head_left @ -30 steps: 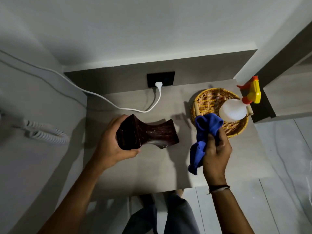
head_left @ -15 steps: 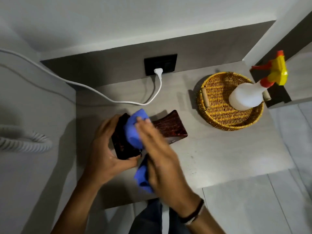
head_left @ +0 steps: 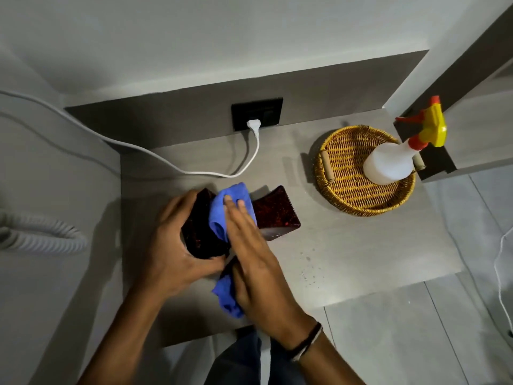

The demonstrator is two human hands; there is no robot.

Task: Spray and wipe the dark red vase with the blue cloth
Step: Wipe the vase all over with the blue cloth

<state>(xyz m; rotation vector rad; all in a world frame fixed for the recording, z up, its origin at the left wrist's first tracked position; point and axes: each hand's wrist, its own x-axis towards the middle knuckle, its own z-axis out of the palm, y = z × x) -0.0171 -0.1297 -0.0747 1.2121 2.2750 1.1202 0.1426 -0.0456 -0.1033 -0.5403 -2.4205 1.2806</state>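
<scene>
The dark red vase lies on its side on the grey table, its base pointing right. My left hand grips its left end. My right hand presses the blue cloth flat against the vase's narrow middle, and a loose end of the cloth hangs out below my palm. The white spray bottle with a yellow and red trigger head stands in the wicker basket at the right, away from both hands.
A white cable runs from a plug in the black wall socket across the back of the table to the left. A coiled grey hose lies at the far left. Small droplets speckle the table right of the vase. Tiled floor lies below.
A second ago my right hand held the cloth near the basket; it moved left and laid the cloth on the vase. Since half a second ago it has stayed there, shifting only slightly.
</scene>
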